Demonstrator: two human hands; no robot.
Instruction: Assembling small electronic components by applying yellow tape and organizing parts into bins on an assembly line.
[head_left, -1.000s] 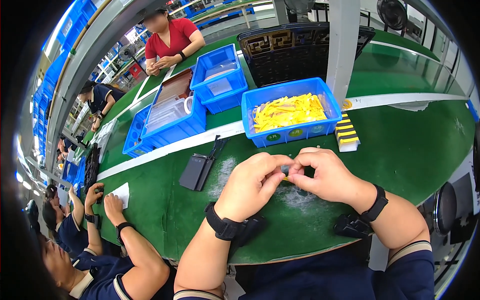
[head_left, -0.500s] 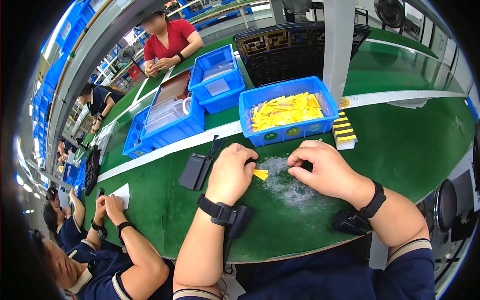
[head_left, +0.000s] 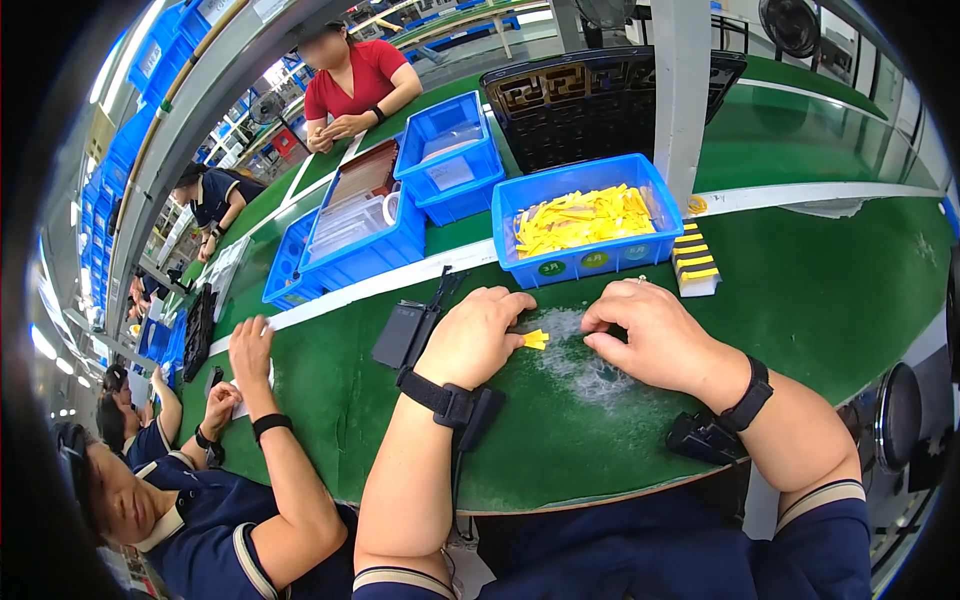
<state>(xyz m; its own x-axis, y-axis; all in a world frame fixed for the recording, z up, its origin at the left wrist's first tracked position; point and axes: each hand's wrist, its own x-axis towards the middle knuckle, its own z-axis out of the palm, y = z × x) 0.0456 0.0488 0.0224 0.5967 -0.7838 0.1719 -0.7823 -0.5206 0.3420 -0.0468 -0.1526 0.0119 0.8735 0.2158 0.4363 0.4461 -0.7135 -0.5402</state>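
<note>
My left hand (head_left: 475,338) pinches a few short yellow strips (head_left: 536,340) between thumb and fingers, fanned out just above the green table. To its right, my right hand (head_left: 655,330) hovers over a whitish worn patch (head_left: 590,378) of the tabletop, thumb and fingertips close together. Whether anything small sits between those fingertips I cannot make out. Beyond both hands stands a blue bin (head_left: 514,266) heaped with similar yellow strips (head_left: 590,220). Both wrists wear black straps with a black box attached.
A black box-shaped device (head_left: 404,333) with a cable lies left of my left hand. A yellow-and-black striped block (head_left: 695,262) stands beside the bin, near a grey post (head_left: 682,110). More blue bins (head_left: 375,245) are at far left. A co-worker's raised hand (head_left: 252,350) is at left.
The view has shifted slightly. My hands keep nearly the same pose, the left still with the yellow strips. The co-worker at left has lifted one hand away from the other.
</note>
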